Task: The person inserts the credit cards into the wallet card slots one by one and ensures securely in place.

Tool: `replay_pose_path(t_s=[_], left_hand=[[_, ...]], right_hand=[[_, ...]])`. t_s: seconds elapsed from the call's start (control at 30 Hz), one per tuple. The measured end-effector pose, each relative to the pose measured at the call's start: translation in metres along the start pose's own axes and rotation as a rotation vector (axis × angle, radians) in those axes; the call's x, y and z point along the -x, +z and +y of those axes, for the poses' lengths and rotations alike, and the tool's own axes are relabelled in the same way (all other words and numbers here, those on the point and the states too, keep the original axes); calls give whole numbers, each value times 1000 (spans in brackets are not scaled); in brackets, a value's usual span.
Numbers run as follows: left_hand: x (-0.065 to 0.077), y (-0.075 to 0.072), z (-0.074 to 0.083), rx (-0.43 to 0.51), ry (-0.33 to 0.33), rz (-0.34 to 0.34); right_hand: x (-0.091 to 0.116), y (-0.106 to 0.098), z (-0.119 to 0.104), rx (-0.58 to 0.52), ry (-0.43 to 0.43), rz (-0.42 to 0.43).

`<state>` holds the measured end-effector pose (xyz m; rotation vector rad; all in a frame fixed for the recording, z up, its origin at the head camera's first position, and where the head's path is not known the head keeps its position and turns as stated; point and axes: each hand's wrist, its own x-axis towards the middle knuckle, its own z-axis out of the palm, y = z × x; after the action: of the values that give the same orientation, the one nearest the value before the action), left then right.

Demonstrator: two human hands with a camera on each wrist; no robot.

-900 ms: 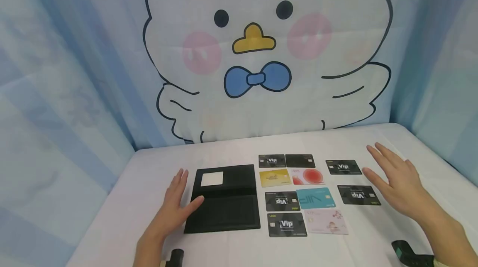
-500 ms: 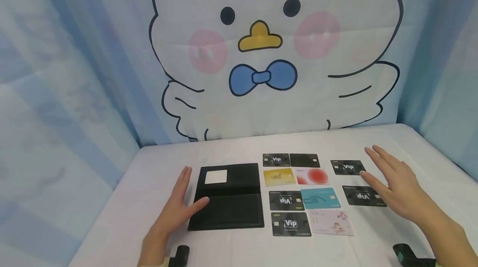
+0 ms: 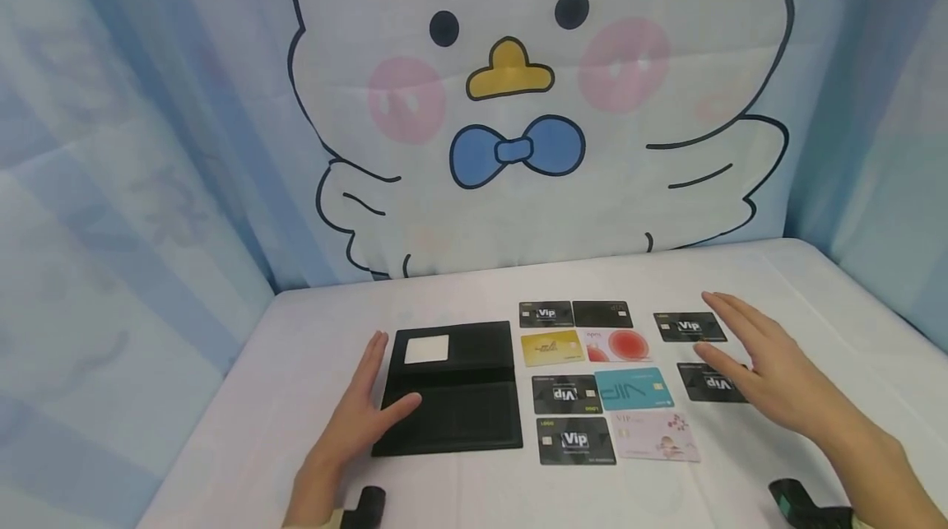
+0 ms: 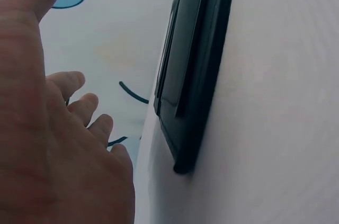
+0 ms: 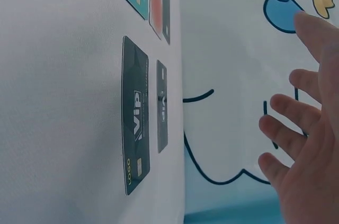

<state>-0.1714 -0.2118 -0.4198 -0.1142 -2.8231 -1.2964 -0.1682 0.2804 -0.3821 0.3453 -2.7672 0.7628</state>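
An unfolded black card wallet (image 3: 452, 418) lies on the white table, a white patch (image 3: 426, 349) in its upper half. My left hand (image 3: 358, 418) hovers by its left edge with fingers extended, the thumb over the lower half; the left wrist view shows a gap between hand and wallet (image 4: 196, 65). On the right, my right hand (image 3: 778, 373) hangs above two black VIP cards, one farther back (image 3: 685, 327) and one nearer (image 3: 707, 383), partly covered by the hand. Its fingers are spread and hold nothing. In the right wrist view, the nearer VIP card (image 5: 136, 118) lies flat, apart from the fingers.
Between wallet and right hand, several cards lie in rows: black ones (image 3: 578, 448), a gold card (image 3: 552, 347), a red-and-white card (image 3: 616, 345), a teal card (image 3: 634, 389) and a pink card (image 3: 656, 435). A cartoon-printed curtain (image 3: 415, 225) stands behind the table (image 3: 474, 496).
My right hand has moved left, from beside the two right-hand VIP cards to over them. The left hand has shifted slightly right toward the wallet. Cards and wallet lie as before.
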Motion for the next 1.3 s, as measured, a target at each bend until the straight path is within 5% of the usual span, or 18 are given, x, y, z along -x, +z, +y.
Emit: replay_pose_path(t_s=[0.33,0.9,1.3], left_hand=[[0,5,-4,30,7,-80],[-1,7,-6,-41,-29,-144],[0,1,-9,-79,6,-213]], right_hand=[[-1,2,-8,-5,85,-140],[3,14,-17,-15,7,-258],[3,16,-15,-72,7,-450]])
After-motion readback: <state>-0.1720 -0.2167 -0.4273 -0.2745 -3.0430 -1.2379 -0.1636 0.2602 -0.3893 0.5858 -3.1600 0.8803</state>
